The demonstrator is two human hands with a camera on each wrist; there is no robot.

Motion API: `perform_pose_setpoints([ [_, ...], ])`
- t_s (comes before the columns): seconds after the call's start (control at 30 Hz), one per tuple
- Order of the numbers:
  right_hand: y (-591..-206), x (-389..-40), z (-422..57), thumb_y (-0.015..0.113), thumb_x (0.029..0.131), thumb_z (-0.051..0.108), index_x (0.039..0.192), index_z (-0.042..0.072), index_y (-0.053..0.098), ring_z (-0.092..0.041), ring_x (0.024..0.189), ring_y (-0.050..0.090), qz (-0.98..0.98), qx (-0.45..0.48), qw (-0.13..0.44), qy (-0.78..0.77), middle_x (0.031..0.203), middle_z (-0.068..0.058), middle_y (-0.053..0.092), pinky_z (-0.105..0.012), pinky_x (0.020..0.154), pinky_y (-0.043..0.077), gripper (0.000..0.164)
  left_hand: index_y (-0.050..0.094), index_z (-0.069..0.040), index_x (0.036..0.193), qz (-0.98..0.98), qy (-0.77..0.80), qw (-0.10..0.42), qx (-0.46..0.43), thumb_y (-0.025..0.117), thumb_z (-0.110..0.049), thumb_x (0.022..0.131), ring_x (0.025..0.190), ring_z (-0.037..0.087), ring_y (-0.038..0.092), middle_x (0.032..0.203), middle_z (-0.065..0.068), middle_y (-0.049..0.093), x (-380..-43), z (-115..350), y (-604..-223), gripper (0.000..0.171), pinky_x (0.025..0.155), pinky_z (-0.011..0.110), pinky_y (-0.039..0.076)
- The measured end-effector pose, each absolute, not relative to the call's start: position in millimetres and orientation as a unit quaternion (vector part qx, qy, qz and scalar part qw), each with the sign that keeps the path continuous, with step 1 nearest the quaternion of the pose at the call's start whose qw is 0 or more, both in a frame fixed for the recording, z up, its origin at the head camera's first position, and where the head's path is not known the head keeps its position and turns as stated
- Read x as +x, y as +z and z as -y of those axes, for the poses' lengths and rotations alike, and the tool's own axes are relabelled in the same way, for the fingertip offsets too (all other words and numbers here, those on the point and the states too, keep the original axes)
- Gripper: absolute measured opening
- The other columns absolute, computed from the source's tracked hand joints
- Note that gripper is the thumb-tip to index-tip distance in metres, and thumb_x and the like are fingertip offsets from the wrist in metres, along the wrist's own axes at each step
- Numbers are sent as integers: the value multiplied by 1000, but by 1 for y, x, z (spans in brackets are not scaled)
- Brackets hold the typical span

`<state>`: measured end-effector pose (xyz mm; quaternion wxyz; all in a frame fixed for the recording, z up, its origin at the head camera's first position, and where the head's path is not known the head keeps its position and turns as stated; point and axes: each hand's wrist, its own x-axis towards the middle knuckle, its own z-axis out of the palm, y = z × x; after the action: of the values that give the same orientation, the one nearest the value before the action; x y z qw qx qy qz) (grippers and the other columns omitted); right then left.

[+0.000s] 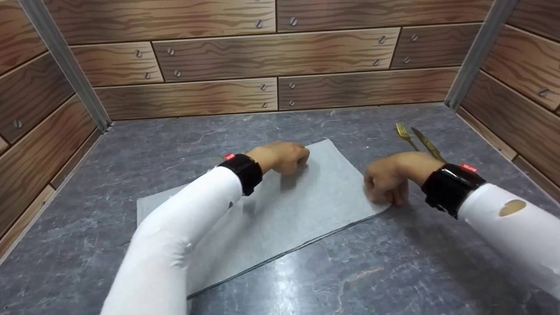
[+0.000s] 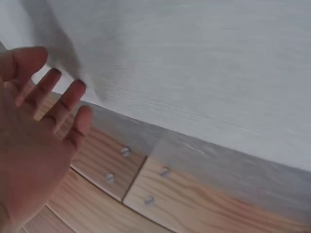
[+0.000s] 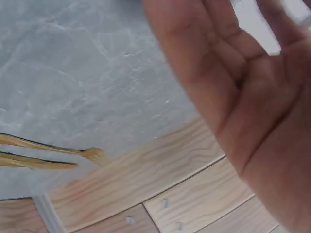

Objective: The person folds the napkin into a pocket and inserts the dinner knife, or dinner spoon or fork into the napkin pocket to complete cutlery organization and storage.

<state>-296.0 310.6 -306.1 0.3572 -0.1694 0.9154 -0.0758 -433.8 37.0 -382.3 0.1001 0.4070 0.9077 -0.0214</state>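
A pale grey-white cloth (image 1: 271, 218) lies flat and slanted across the table, with thin layers showing along its near edge. My left hand (image 1: 282, 157) is over the cloth's far part, its shadow below it. In the left wrist view, the loosely bent fingers (image 2: 68, 99) hold nothing and overlap the cloth's edge. At the cloth's right corner is my right hand (image 1: 387, 179), fingers pointing down and blurred. Its fingertips straddle the corner; I cannot tell whether they pinch it. The right wrist view shows mostly the palm (image 3: 262, 102), with the fingertips cut off by the frame's top.
Beyond the right hand, a gold fork (image 1: 404, 134) and a gold knife (image 1: 426, 142) lie side by side on the grey marbled table (image 1: 87, 210). Wood-patterned walls (image 1: 218, 57) enclose the table at the back, left and right.
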Motion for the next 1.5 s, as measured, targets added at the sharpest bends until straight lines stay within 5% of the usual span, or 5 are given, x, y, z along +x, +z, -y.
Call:
perform_pose_setpoints([
  [0.5,-373,-348,-293,93,93,22,102,1,67,-26,57,81,-962,-174,184,-105,96,-24,77,-33,53,67,36,64,-4,152,-965,17,118,232,59,-28,108,150,29,65,163,19,67,-535,-96,-408,51,127,47,59],
  [0.77,-347,-320,-310,95,93,27,174,-21,9,-43,127,75,-951,-213,113,-192,133,-30,77,-52,120,59,128,77,-16,111,-957,9,101,271,63,-25,101,111,23,69,124,3,77,-555,-122,-399,19,100,44,61],
  [0.97,-336,-306,-331,74,110,7,181,-7,-8,-16,94,66,-889,-140,216,-380,126,-15,68,-29,77,60,109,79,-10,113,-938,-5,36,345,62,-16,107,114,27,74,125,9,81,-478,-129,-334,19,103,46,64],
  [1.27,-344,-299,-349,70,111,11,180,-11,14,-30,126,69,-879,-126,247,-387,161,-41,56,-30,96,60,91,52,-14,85,-916,29,-36,399,58,6,99,97,24,60,101,6,65,-403,-114,-277,25,91,43,60],
  [1.5,-345,-293,-357,75,108,11,151,-18,60,-9,102,75,-869,-130,265,-397,122,-9,82,-22,93,65,54,66,-7,92,-909,25,-69,410,64,7,96,106,27,69,107,9,73,-407,-118,-278,15,97,47,65],
])
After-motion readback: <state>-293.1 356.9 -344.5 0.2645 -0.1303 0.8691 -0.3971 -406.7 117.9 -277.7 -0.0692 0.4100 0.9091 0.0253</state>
